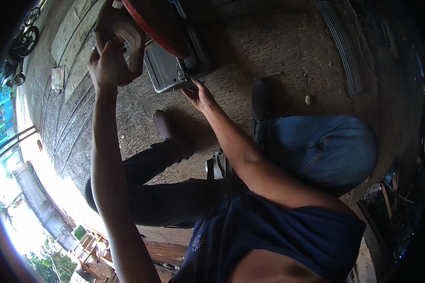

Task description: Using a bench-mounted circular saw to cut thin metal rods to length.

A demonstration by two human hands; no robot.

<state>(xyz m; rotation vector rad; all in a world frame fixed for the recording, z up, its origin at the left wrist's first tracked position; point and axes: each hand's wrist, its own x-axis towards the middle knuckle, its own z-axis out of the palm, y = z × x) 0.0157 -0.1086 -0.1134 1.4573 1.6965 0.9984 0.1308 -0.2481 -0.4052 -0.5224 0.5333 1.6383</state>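
Note:
At the upper left stands what looks like a cut-off saw, with a rounded red guard (158, 23), a thick grey-brown loop handle (136, 45) and a dark metal base (163, 70). My left hand (106, 66) has its fingers wrapped round the loop handle. Lower and further right, my right hand (200, 95) holds the near corner of the base beside a small metal fitting (182, 70). Its thumb lies against the top and the other fingers reach partly beneath the edge, where their tips are hidden. The top of the machine runs out of view.
Two bent legs, one in dark trousers (174, 203) and one in blue denim (321, 146), flank a silvery metal part (217, 165). Cables (56, 127) trail over the rough floor at left. A stone (308, 99) and ribbed metal strip (340, 47) lie right; motorbikes (27, 42) stand far left.

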